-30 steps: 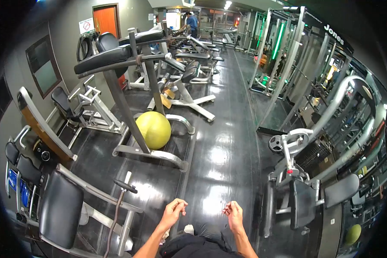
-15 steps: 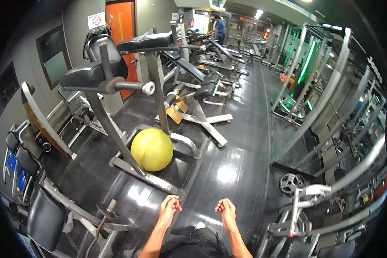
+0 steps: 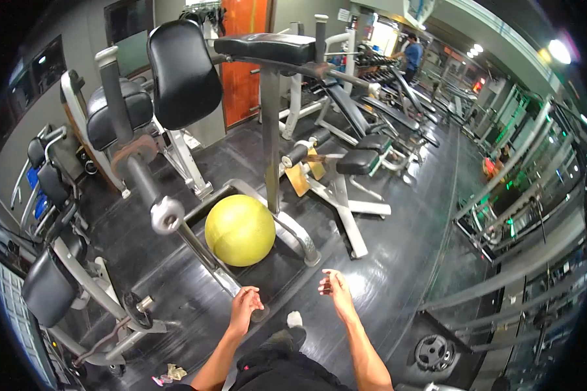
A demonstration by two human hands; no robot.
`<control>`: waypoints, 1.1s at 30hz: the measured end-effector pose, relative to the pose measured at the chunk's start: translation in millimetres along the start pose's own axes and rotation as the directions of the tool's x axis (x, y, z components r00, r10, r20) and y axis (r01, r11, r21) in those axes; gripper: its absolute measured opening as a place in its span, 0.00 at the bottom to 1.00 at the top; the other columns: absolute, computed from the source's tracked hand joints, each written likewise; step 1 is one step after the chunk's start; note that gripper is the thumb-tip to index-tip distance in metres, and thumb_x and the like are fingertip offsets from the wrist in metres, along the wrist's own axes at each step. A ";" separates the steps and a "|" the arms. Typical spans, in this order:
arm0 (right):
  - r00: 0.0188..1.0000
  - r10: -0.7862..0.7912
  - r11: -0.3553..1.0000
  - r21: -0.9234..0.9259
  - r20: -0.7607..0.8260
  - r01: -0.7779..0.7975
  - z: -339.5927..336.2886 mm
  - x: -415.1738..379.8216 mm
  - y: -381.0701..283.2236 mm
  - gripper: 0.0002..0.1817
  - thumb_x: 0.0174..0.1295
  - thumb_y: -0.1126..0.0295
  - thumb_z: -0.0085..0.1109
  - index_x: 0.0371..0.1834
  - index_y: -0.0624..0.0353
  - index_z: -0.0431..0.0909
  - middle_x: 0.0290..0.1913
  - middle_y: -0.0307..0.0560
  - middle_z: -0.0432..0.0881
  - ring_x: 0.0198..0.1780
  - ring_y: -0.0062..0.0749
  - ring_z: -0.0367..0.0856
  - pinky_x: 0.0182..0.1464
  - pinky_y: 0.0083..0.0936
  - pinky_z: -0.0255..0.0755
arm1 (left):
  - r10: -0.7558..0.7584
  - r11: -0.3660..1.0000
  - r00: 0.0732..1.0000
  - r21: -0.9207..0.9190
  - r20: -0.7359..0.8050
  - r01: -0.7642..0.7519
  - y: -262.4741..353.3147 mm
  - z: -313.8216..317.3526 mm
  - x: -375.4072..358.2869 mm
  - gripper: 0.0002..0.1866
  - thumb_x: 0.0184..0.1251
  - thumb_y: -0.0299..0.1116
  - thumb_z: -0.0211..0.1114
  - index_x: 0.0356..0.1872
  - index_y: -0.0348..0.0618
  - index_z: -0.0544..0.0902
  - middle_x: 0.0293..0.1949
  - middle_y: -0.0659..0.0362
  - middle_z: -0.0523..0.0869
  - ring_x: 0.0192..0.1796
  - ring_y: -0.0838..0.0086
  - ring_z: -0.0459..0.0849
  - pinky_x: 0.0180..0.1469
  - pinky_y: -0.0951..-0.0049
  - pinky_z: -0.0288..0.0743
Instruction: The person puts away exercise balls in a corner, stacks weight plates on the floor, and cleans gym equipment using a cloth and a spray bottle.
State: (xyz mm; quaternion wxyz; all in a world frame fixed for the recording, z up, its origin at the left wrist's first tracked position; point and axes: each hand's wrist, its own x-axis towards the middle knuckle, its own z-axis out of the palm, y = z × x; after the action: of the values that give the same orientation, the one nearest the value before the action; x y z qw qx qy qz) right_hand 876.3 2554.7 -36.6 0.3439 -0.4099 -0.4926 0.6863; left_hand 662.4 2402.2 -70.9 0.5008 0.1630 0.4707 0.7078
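Both of my hands are held out low in front of my body, apart from each other. My left hand has loosely curled fingers with nothing visible in them, near the base end of a metal frame. My right hand has its fingers apart, bent a little, and holds nothing. Beyond them a yellow exercise ball rests on the floor inside the base of a gym machine with black pads. Neither hand touches the ball or the machine.
A padded bench stands past the ball, with more benches behind. A seat machine is at the left. A weight plate lies low on the right near metal racks. A person in blue stands far back.
The view has shifted closer to the machine and ball and turned left. My left hand has loosened slightly, my right hand's fingers have spread, and a foot shows farther forward.
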 end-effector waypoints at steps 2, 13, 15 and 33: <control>0.998 0.025 0.999 -0.025 0.060 -0.024 -7.3 40.9 -3.6 0.16 0.73 0.60 0.40 0.53 0.57 0.72 0.35 0.39 0.77 0.35 0.21 0.77 0.38 0.21 0.73 | 0.029 0.998 0.998 0.050 -0.058 -0.026 -2.5 4.9 35.1 0.10 0.73 0.34 0.48 0.43 0.40 0.73 0.28 0.62 0.75 0.27 0.76 0.77 0.35 0.73 0.74; 0.889 0.250 0.964 -0.187 0.382 -0.191 11.2 232.2 -3.0 0.22 0.73 0.53 0.36 0.55 0.56 0.72 0.36 0.40 0.77 0.34 0.22 0.78 0.39 0.20 0.73 | 0.054 0.982 0.897 -0.141 -0.439 -0.128 -1.6 6.6 184.3 0.14 0.74 0.41 0.47 0.45 0.42 0.73 0.29 0.62 0.75 0.28 0.75 0.78 0.35 0.71 0.75; 0.838 0.297 0.953 -0.197 0.457 -0.231 26.1 269.7 11.9 0.23 0.73 0.52 0.35 0.55 0.56 0.71 0.36 0.41 0.77 0.34 0.22 0.78 0.38 0.20 0.73 | 0.041 0.977 0.854 -0.157 -0.519 -0.142 -9.9 -9.2 209.5 0.14 0.75 0.43 0.46 0.47 0.44 0.73 0.29 0.63 0.75 0.29 0.76 0.78 0.37 0.72 0.76; 0.586 0.470 0.869 -0.460 0.660 -0.179 119.5 502.1 176.2 0.30 0.70 0.42 0.32 0.58 0.55 0.70 0.51 0.43 0.76 0.34 0.25 0.77 0.37 0.22 0.73 | -0.205 0.973 0.614 -0.228 -0.762 0.042 -124.6 -113.6 365.5 0.19 0.67 0.45 0.56 0.53 0.48 0.72 0.39 0.59 0.75 0.34 0.73 0.77 0.34 0.71 0.74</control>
State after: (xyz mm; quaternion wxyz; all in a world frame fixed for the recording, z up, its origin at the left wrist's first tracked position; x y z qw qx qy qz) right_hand 541.9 2898.4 -296.4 -0.1039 -0.2246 -0.6170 0.7470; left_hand 489.1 2667.1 -319.5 0.3074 -0.2409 0.5826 0.7127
